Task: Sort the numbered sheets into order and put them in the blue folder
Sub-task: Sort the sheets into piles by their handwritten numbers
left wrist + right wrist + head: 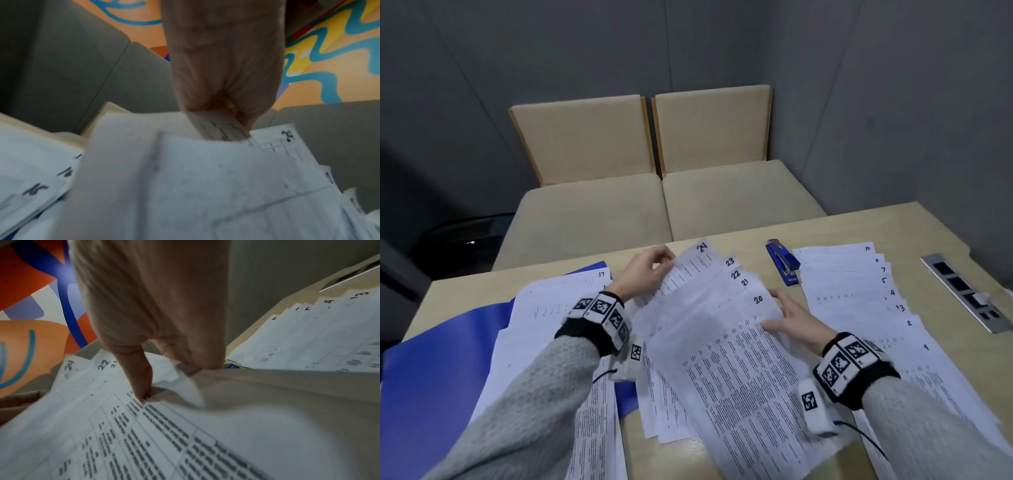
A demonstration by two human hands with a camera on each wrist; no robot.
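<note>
A fan of printed sheets numbered 20 to 24 (715,342) lies across the middle of the table, partly lifted. My left hand (654,270) pinches its far left edge by sheet 24; the left wrist view shows that hand (222,104) closed on the paper edge. My right hand (787,315) holds the fan's right edge near sheet 20, and in the right wrist view its thumb (141,378) lies on top with fingers curled beneath. The open blue folder (441,359) lies at the left with sheets (558,301) on it, 17 uppermost. Another fanned row, 1 to 10 (859,298), lies at the right.
A blue stapler (784,262) sits between the middle fan and the right row. A metal socket plate (965,291) is set into the table at the far right. Two beige chairs (654,192) stand behind the table's far edge.
</note>
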